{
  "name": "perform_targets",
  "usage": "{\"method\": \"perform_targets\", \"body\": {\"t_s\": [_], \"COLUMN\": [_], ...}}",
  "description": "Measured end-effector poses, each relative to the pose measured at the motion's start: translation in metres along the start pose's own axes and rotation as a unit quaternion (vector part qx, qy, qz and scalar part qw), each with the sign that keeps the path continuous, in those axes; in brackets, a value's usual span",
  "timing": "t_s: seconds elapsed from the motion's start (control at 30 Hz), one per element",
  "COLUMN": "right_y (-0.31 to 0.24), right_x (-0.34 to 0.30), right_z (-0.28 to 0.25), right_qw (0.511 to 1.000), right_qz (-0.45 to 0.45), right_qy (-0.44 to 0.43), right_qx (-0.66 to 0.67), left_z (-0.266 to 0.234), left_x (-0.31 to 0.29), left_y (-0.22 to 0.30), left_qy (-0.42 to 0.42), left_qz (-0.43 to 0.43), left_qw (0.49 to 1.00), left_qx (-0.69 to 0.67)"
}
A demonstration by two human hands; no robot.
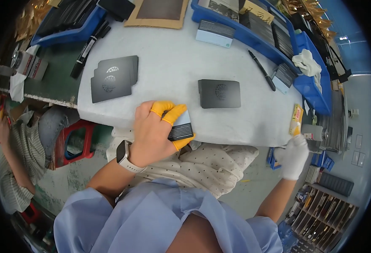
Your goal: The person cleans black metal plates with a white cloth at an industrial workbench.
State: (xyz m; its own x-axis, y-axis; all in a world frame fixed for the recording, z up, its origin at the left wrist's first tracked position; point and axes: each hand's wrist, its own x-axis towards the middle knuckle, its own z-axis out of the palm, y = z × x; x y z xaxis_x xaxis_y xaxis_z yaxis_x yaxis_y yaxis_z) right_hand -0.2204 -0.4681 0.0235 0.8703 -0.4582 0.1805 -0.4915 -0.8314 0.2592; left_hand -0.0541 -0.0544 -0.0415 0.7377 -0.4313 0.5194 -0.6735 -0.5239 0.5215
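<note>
Card stack [180,126] clamped in left hand [154,133] grip; gloved right hand [295,156] closed beside tape dispenser [314,134]; dark sleeve [219,93] nearby.

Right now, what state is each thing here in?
Left hand: gripping a card stack, yellow cots on fingertips.
Right hand: white-gloved, off the table edge, apparently holding nothing.
Fanned dark cards: lying flat, overlapped.
Single dark card: flat, alone.
Pen: lying loose.
Marker: capped, lying.

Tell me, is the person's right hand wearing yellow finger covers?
No, the right hand wears a white glove; the yellow finger covers are on the left hand, which grips a stack of cards.
</note>
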Motion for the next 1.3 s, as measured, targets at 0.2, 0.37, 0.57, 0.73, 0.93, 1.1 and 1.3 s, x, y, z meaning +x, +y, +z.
{"method": "perform_targets", "body": {"t_s": [0.2, 0.37, 0.57, 0.73, 0.93, 1.1, 1.3], "right_y": [-0.167, -0.214, -0.227, -0.231, -0.235, -0.24, -0.236], "right_x": [-0.033, -0.026, -0.021, -0.022, -0.022, -0.015, -0.031], "right_z": [-0.066, -0.064, -0.062, -0.059, -0.057, -0.056, -0.058], "right_qw": [0.934, 0.902, 0.896, 0.9, 0.907, 0.904, 0.914], "right_qz": [-0.333, -0.413, -0.428, -0.422, -0.407, -0.405, -0.392], "right_qy": [-0.023, 0.006, 0.023, -0.016, -0.036, -0.034, -0.065], "right_qx": [0.128, 0.128, 0.118, 0.103, 0.098, 0.132, 0.079], "left_z": [-0.004, -0.004, -0.007, -0.004, -0.005, -0.003, -0.006], "left_x": [-0.003, 0.0, 0.001, -0.002, -0.001, -0.002, -0.003], "left_y": [-0.006, -0.005, -0.006, -0.009, -0.008, -0.009, -0.009], "left_qy": [-0.004, -0.02, -0.011, -0.002, 0.003, 0.014, -0.002], "left_qz": [-0.01, -0.023, -0.024, -0.014, -0.013, -0.002, -0.001], "left_qw": [1.0, 0.999, 0.999, 0.999, 0.999, 0.999, 0.999], "left_qx": [-0.009, -0.041, -0.044, -0.039, -0.041, -0.044, -0.041]}}
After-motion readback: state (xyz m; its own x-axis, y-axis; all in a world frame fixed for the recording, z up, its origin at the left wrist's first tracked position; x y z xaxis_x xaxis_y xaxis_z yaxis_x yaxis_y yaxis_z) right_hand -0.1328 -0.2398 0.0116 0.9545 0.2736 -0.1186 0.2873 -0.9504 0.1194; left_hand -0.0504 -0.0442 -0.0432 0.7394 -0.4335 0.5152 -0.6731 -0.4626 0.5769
